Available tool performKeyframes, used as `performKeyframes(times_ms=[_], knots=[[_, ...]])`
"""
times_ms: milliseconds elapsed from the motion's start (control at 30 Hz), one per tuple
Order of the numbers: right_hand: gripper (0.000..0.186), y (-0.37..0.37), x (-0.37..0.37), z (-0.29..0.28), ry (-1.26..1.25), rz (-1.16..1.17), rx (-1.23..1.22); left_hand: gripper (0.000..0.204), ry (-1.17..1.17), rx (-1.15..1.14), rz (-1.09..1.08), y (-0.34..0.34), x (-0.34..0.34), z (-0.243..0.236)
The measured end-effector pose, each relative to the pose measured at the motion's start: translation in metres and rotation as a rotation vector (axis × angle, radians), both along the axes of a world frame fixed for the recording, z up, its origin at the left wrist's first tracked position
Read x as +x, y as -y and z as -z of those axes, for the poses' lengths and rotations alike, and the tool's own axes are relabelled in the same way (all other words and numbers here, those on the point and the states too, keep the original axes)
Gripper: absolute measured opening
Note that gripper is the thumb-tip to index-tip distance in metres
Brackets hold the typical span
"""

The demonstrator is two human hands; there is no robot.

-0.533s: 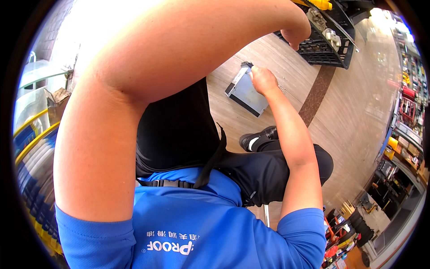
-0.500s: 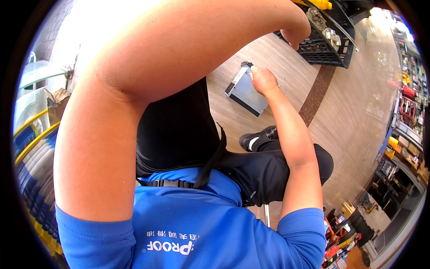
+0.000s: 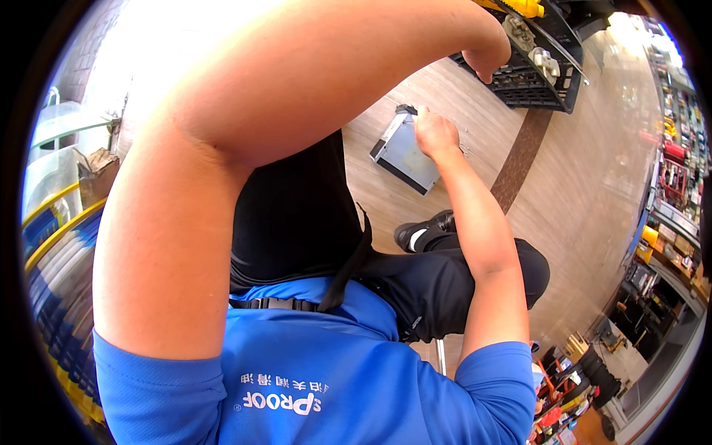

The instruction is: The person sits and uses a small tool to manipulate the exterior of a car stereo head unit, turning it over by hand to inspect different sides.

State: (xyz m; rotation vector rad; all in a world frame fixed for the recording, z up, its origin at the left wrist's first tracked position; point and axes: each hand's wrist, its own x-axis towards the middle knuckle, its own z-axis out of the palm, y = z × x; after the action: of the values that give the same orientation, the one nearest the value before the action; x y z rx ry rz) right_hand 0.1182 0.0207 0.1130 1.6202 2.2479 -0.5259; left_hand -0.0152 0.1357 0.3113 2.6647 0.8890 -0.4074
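Observation:
A flat grey metal box point(image 3: 411, 152) with a black edge lies on the floor in front of me. A small black piece point(image 3: 406, 110) is at its far corner. My right hand point(image 3: 436, 133) is closed over the far right side of the box, beside that black piece; whatever it grips is hidden under the fingers. My left arm stretches across the top of the view. At its end, my left hand point(image 3: 488, 65) is bent down beside a black plastic crate point(image 3: 526, 90), most of its fingers out of sight.
White fittings point(image 3: 545, 65) and a yellow item point(image 3: 526, 7) are in the crate. A dark strip point(image 3: 523, 159) crosses the tiled floor. To the left, a yellow-railed rack point(image 3: 63, 237) holds blue and white goods. Crowded shelves point(image 3: 676, 163) line the far right.
My right hand has shifted slightly at the edge of the box, its knuckles a little higher. The left hand stays by the crate, and the whole view has moved slightly.

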Motion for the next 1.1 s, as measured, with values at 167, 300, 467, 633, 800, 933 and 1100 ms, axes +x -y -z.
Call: performKeyframes(times_ms=[167,300,467,633,800,933,1100], knots=[[0.027,-0.005,0.026,0.016,-0.177,-0.198,0.062,0.043,0.015,-0.029,-0.046,0.001,0.004,-0.004],[0.026,-0.004,0.022,0.013,-0.317,-0.208,0.046,0.042,0.000,-0.014,-0.005,-0.007,-0.001,0.008],[0.025,0.002,0.011,0.003,-0.229,0.094,0.004,0.042,0.027,-0.042,-0.033,-0.009,0.002,0.013],[0.028,0.000,0.020,0.008,-0.201,-0.032,0.007,0.043,0.006,0.002,-0.038,-0.009,0.006,0.018],[0.024,0.003,0.025,0.021,-0.319,-0.190,0.096,0.043,0.004,-0.010,-0.053,-0.009,0.008,0.018],[0.024,0.006,0.018,0.015,-0.306,-0.072,0.063,0.044,0.003,-0.030,-0.075,-0.007,0.009,0.017],[0.025,0.007,0.011,0.005,-0.161,0.067,-0.008,0.045,-0.019,-0.045,-0.087,-0.006,0.008,0.017]])
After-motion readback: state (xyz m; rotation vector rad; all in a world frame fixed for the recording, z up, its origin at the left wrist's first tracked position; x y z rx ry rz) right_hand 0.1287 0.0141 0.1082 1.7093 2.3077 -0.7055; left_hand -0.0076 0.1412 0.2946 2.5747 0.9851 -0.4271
